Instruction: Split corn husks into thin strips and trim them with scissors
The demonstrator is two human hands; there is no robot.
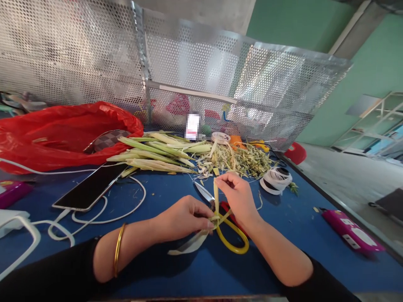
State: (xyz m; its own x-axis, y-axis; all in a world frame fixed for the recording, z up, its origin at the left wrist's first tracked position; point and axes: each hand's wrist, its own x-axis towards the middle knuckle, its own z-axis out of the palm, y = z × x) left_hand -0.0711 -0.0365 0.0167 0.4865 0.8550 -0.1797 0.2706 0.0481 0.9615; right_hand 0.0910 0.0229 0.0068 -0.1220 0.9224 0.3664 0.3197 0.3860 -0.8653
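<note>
Low over the blue table, my left hand (189, 216) pinches a knotted part of a pale green leaf strip (216, 199), perhaps corn husk. One loose end of it (192, 245) hangs down to the left. My right hand (237, 197) is raised a little higher, with thumb and fingers closed on the strip's upper end. Beneath both hands lies a pair of scissors (233, 241) with a yellow handle loop and a red part; its blade (204, 193) points away from me. My forearms and fingers partly cover the scissors.
Behind my hands lie long green leaves (157, 153) and a heap of plant scraps (242, 161). A thread spool (275, 180) stands right, a purple box (351, 233) beyond it. Left are a cabled tablet (91, 184) and red bag (63, 134). A perforated metal screen (195, 54) rises behind.
</note>
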